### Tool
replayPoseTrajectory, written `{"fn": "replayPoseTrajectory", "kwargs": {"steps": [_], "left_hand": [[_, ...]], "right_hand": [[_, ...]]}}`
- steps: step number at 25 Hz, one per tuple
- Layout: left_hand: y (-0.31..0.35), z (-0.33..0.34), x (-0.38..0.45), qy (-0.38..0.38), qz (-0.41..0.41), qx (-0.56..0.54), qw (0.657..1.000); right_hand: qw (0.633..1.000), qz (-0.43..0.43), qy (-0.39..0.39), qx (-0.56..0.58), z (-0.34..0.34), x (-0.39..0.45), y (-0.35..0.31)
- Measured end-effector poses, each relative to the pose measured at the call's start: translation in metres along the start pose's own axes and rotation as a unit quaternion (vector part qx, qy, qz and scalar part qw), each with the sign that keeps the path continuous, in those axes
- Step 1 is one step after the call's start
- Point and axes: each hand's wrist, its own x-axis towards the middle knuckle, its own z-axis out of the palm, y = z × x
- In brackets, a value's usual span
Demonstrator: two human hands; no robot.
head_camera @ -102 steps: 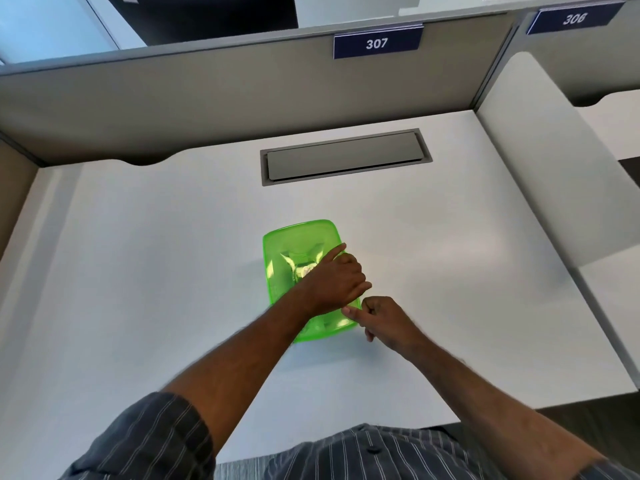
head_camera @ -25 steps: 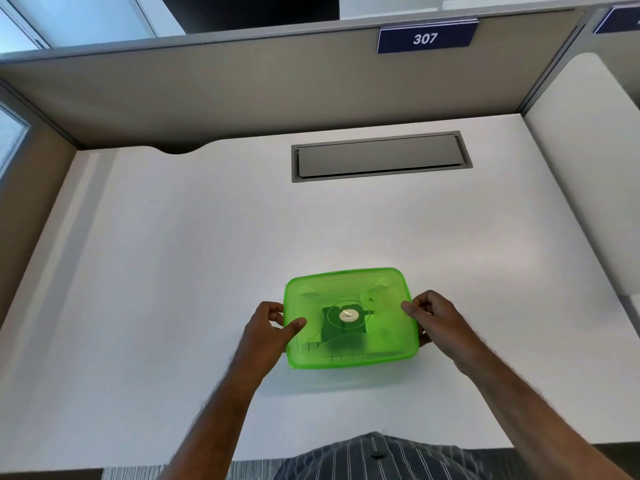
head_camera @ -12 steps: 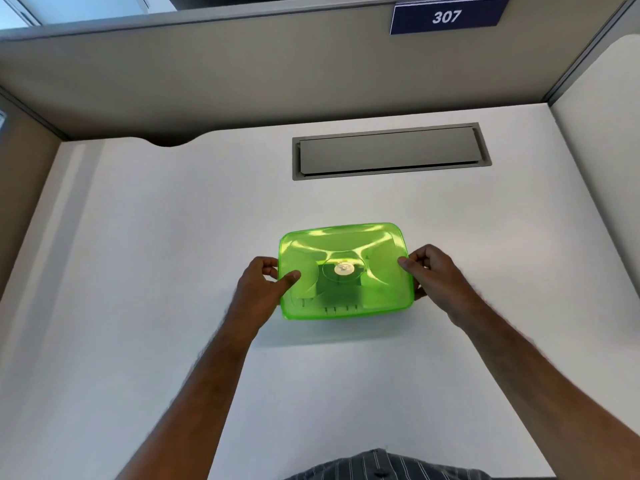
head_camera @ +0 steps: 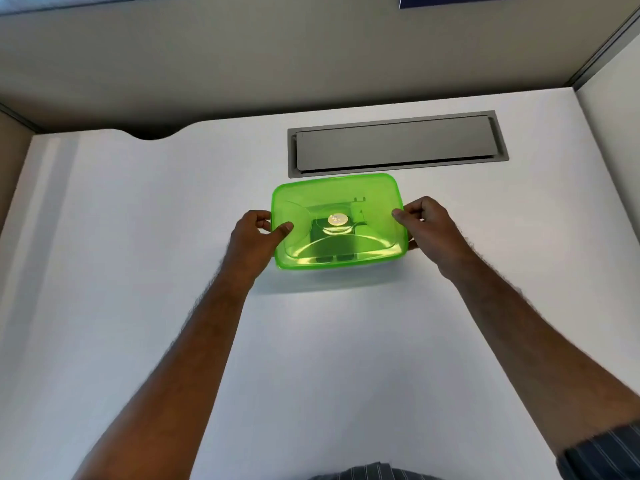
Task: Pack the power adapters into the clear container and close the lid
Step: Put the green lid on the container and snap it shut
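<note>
A clear container with a translucent green lid [head_camera: 377, 199] sits on the white desk [head_camera: 138, 237], lid on top. Through the lid I make out a dark power adapter [head_camera: 332, 249] inside, with prongs faintly visible near the back right. A round silver sticker [head_camera: 337, 219] marks the lid's centre. My left hand [head_camera: 254, 237] grips the container's left edge, thumb pressed on the lid. On the right edge my right hand [head_camera: 427, 226] holds it the same way.
A grey cable hatch [head_camera: 398, 143] is set into the desk just behind the container. Beige partition walls [head_camera: 277, 57] close off the back and sides. A notch [head_camera: 150, 135] cuts the desk's rear edge at the left.
Four seconds ago my hands worked at the lid with the container turned lengthwise. Since then it sits crosswise, held at both ends, and has moved away from me toward the cable hatch.
</note>
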Motion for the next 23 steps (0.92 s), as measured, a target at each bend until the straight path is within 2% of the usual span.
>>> {"fn": "replayPoseTrajectory", "kwargs": {"steps": [12, 23], "left_hand": [[0.024, 0.012, 0.052, 0.029, 0.025, -0.012, 0.999], [0.018, 0.016, 0.065, 0.039, 0.055, 0.004, 0.998]], "right_hand": [[1.0, -0.01, 0.013, 0.021, 0.004, 0.048, -0.016], [0.999, -0.024, 0.031, -0.011, 0.006, 0.047, -0.013]]}}
